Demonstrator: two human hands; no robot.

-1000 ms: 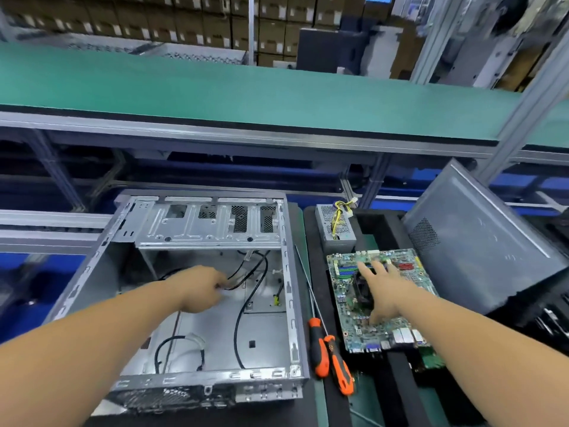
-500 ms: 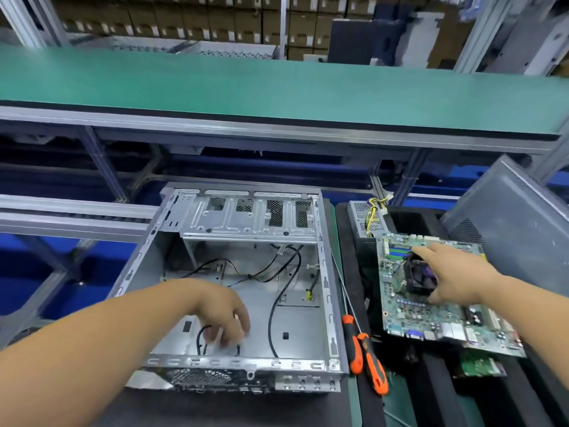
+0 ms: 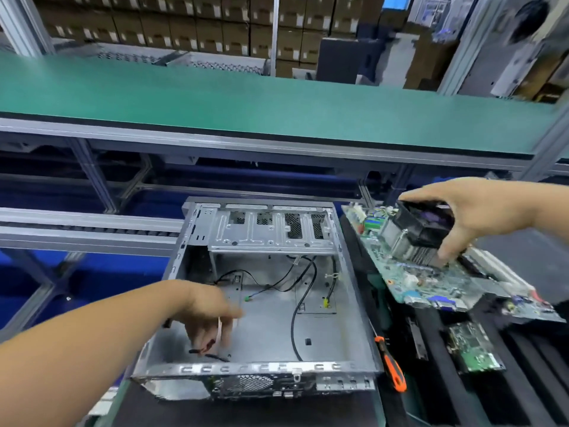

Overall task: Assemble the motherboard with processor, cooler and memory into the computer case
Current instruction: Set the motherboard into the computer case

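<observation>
Right hand (image 3: 480,211) grips the cooler (image 3: 415,232) and holds the tilted motherboard (image 3: 431,272) in the air, just right of the open case (image 3: 271,291). Left hand (image 3: 209,309), blurred, pinches thin cables (image 3: 219,329) inside the case's near-left corner. An orange screwdriver (image 3: 391,365) lies on the surface beside the case.

The left hand (image 3: 209,312) is motion-blurred, its fingertips unclear among the cables; the right hand (image 3: 474,211) hides the cooler's (image 3: 412,238) top, its forearm cut off
</observation>
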